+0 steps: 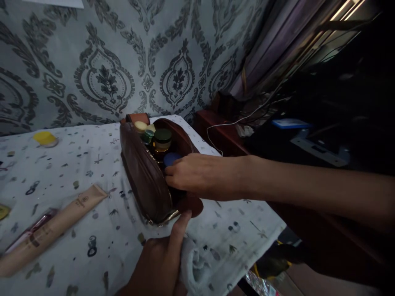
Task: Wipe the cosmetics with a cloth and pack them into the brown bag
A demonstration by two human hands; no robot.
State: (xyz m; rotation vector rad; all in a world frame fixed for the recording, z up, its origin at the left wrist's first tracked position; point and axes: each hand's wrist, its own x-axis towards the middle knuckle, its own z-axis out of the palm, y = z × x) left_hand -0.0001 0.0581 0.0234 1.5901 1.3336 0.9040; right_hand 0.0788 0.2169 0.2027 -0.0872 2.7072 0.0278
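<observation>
A brown leather bag (142, 176) lies unzipped on the patterned cloth. Inside it are a dark green-lidded jar (162, 139), a small green-capped bottle (149, 136), pale round items and a blue round lid (171, 159). My right hand (197, 174) reaches into the bag from the right, fingers bent beside the blue lid; its fingertips are partly hidden. At the near end of the bag is my left hand (162, 255), one finger extended to the brown flap. A bunched white cloth (194, 265) lies against this hand, whose other fingers are hidden.
On the cloth-covered table (101, 164) lie a beige tube (58, 222), a dark slim item (33, 228) and a yellow-lidded jar (45, 139). A yellow item (3, 211) sits at the left edge. A white cable (234, 122) and blue object (290, 123) are right.
</observation>
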